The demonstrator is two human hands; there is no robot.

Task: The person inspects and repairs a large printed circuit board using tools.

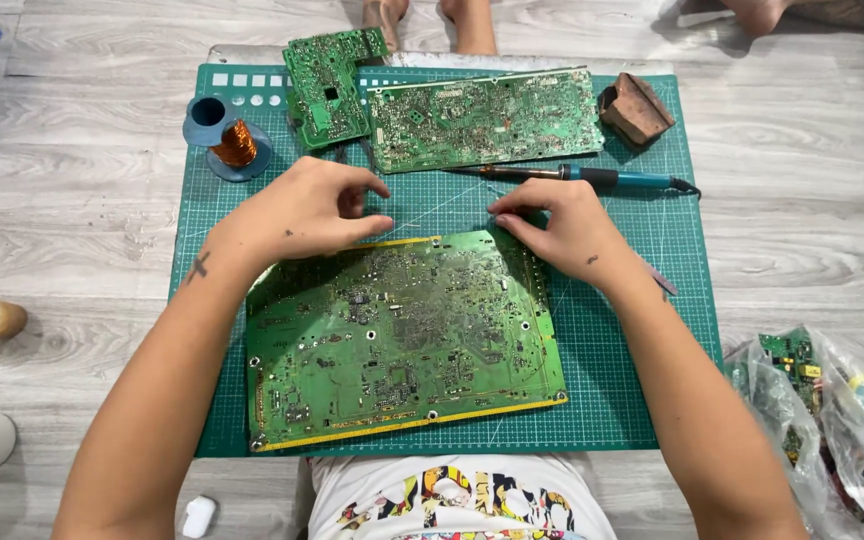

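Two hands at far edge of big circuit board (pixel 402 335) on cutting mat (pixel 642 400) | left hand (pixel 302 210) fingertips pinching top edge | right hand (pixel 562 225) fingers curled on corner | soldering iron (pixel 592 178) just beyond | bare mat strip right

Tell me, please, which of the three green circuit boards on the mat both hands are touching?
The largest board, nearest the person; the left hand and right hand rest on its far edge. The two smaller boards lie untouched beyond.
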